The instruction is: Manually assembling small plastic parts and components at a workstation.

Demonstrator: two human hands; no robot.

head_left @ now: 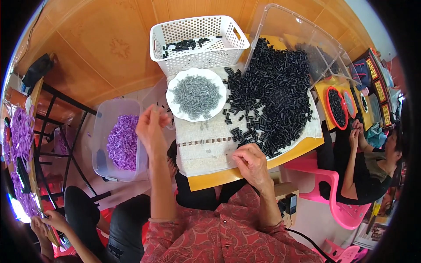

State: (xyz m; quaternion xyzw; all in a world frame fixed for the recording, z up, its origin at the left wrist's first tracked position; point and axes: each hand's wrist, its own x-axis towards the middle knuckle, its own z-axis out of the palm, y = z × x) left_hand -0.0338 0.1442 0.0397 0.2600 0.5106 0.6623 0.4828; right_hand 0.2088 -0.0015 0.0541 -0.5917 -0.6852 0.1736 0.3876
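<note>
My left hand [153, 127] is raised between the white plate and the purple-filled bin, its fingers loosely apart and slightly blurred, with nothing visible in them. My right hand [251, 164] rests by the table's front edge with thumb and fingers pinched together; whatever they hold is hidden. Small grey clear pieces [197, 96] are heaped on the scalloped white plate [172, 106]. To its right spreads a large pile of short black tube-like pieces [280, 87], near my right hand. A few clear pieces [208, 153] lie on the pale towel [197, 164].
Behind the plate stands a white perforated basket [193, 65] with some black pieces inside. A clear tub [302, 22] lies tipped behind the pile. Left, a plastic bin [101, 131] holds purple pieces [123, 147]. Other people sit left and right, near a pink chair [333, 184].
</note>
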